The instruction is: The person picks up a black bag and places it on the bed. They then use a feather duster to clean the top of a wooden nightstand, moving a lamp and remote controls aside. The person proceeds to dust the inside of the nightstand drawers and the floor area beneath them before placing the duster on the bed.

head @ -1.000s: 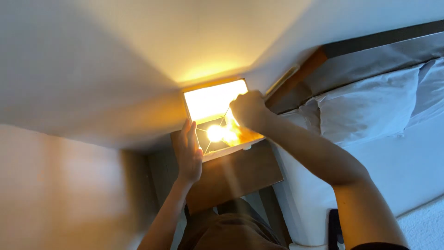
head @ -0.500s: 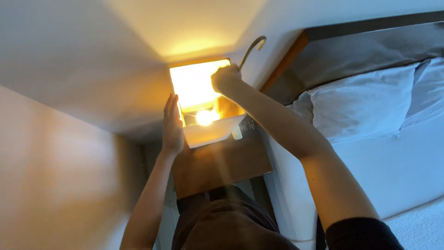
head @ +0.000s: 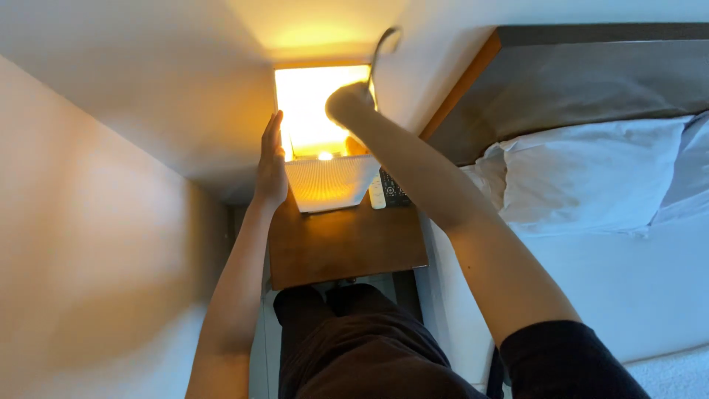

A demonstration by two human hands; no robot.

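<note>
— How far had the work on the lamp [head: 325, 140] got?

— It was lit and glowing yellow, with its white shade [head: 332, 181] in place above the surface [head: 347, 244]. Both hands were up at it, so I'd judge the handling was mid-way, not finished.

— What was each hand doing?

— The left hand [head: 270, 164] lay flat and open against the shade's left side, fingers stretched upward, steadying rather than gripping. The right hand [head: 348, 102] was curled into a loose fist at the lamp's top edge; whether it pinched anything I couldn't tell, since its back faced the camera.

— And where did the lamp stand?

— On the wooden surface, tight against the wall [head: 148, 89], between the wall corner and the headboard [head: 576, 81].

— Anything else nearby?

— A thin curved arm [head: 380, 48], perhaps a reading light, rose just behind the right hand. A remote [head: 390, 192] lay on the surface just beside the shade, under the right forearm. The bed had a white pillow [head: 583, 177] well to the right.

— What stood in the way?

— The curved arm crowded the right hand, and the remote sat near the shade's base.
</note>
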